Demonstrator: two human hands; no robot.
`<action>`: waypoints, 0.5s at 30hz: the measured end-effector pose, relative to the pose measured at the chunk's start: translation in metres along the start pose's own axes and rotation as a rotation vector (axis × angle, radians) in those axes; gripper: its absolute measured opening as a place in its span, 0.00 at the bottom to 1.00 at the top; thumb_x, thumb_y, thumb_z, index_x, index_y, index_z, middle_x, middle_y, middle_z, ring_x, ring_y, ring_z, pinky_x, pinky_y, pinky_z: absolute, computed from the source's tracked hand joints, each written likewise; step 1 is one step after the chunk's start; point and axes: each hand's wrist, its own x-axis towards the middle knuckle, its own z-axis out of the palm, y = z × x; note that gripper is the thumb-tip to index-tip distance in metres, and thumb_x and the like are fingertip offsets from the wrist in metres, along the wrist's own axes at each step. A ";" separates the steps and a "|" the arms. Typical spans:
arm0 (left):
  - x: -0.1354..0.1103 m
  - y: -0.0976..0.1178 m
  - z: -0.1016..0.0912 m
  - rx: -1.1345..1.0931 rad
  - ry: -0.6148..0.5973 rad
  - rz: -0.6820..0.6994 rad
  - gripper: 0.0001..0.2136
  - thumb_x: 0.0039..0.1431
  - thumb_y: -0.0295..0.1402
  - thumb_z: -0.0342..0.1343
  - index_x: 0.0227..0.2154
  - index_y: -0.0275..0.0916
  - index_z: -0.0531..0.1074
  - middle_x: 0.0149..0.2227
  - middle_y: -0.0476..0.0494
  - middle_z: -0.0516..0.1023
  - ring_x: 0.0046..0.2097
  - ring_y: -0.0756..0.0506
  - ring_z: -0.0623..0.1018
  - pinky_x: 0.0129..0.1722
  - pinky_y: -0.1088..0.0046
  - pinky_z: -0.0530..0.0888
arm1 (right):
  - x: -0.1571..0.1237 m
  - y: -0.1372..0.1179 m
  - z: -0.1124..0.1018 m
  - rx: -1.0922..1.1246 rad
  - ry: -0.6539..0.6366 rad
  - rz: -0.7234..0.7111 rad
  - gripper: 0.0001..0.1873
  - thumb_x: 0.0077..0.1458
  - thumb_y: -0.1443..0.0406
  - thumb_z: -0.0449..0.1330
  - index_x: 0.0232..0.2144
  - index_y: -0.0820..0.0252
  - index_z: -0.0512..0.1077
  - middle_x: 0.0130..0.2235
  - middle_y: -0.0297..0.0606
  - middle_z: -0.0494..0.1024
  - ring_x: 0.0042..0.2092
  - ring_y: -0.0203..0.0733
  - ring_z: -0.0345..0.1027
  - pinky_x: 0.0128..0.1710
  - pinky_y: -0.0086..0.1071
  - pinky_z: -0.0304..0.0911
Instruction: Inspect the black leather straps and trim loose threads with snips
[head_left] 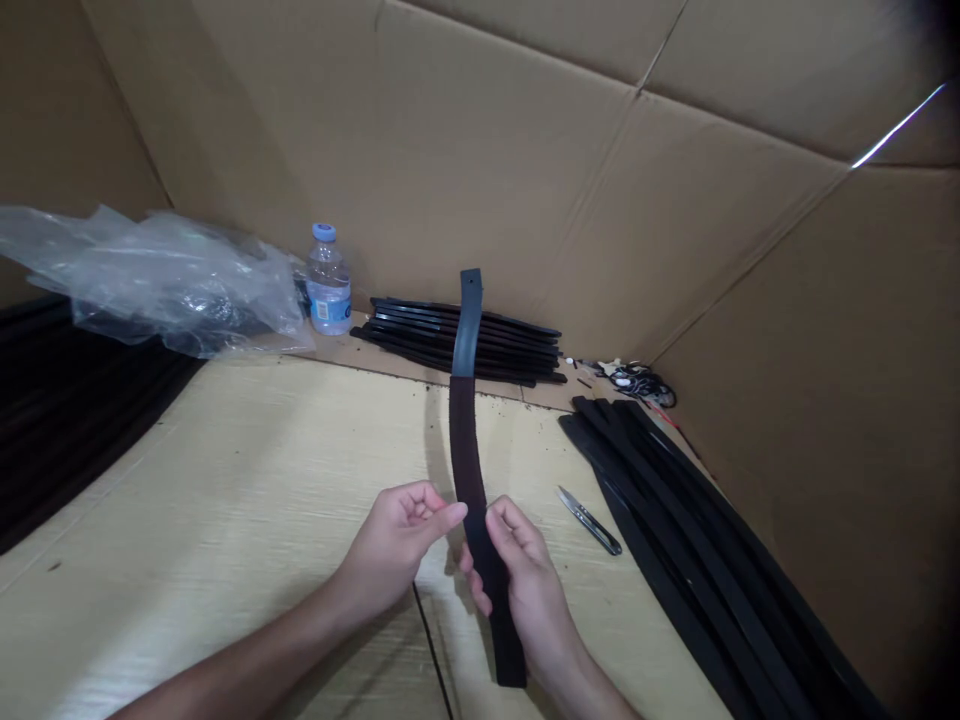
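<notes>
A long dark strap stands up in front of me, tilted slightly, with a smooth black upper end that has a small hole and a matte brownish-black lower part. My right hand grips its lower part, thumb in front and fingers behind. At the strap's left edge, my left hand is closed in a pinch with the thumb tip at the strap. What it pinches is too small to make out. A thin black cord runs down from below my left hand; whether the hand holds it is unclear.
Thread snips lie right of my hands, beside a pile of black straps. Behind are stacked dark strips, a water bottle, clear plastic bags and a thread tangle. More dark strips lie left. Cardboard walls surround the table.
</notes>
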 end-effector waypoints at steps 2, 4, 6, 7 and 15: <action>0.002 0.000 0.000 -0.004 0.034 -0.006 0.15 0.46 0.39 0.58 0.23 0.32 0.60 0.22 0.47 0.73 0.24 0.55 0.72 0.26 0.82 0.65 | 0.001 0.002 -0.001 0.024 -0.007 -0.044 0.17 0.56 0.54 0.53 0.26 0.60 0.56 0.24 0.32 0.69 0.20 0.27 0.56 0.17 0.21 0.50; 0.004 -0.001 0.000 -0.023 0.059 -0.021 0.16 0.44 0.37 0.60 0.22 0.32 0.61 0.23 0.47 0.74 0.24 0.55 0.72 0.27 0.82 0.67 | 0.002 0.002 -0.002 0.019 -0.021 -0.070 0.16 0.55 0.55 0.55 0.26 0.60 0.56 0.25 0.32 0.67 0.22 0.28 0.56 0.20 0.22 0.52; 0.005 -0.002 0.000 -0.045 0.080 -0.033 0.16 0.42 0.37 0.62 0.22 0.32 0.61 0.21 0.48 0.73 0.24 0.55 0.72 0.26 0.82 0.67 | 0.001 0.002 -0.002 -0.016 -0.030 -0.089 0.15 0.54 0.56 0.57 0.27 0.61 0.58 0.24 0.31 0.66 0.22 0.28 0.55 0.22 0.24 0.53; 0.005 -0.003 0.000 -0.053 0.089 -0.036 0.16 0.41 0.37 0.62 0.22 0.32 0.61 0.21 0.49 0.73 0.23 0.56 0.71 0.25 0.82 0.67 | 0.001 0.002 -0.002 -0.036 -0.022 -0.099 0.14 0.53 0.57 0.58 0.29 0.61 0.60 0.25 0.31 0.67 0.23 0.29 0.57 0.24 0.24 0.55; 0.001 -0.002 0.000 -0.058 0.120 -0.042 0.17 0.39 0.35 0.64 0.20 0.31 0.61 0.17 0.52 0.70 0.19 0.59 0.68 0.19 0.86 0.64 | -0.001 0.001 0.001 -0.119 -0.106 -0.119 0.12 0.49 0.63 0.62 0.35 0.65 0.69 0.34 0.38 0.73 0.34 0.35 0.66 0.34 0.28 0.63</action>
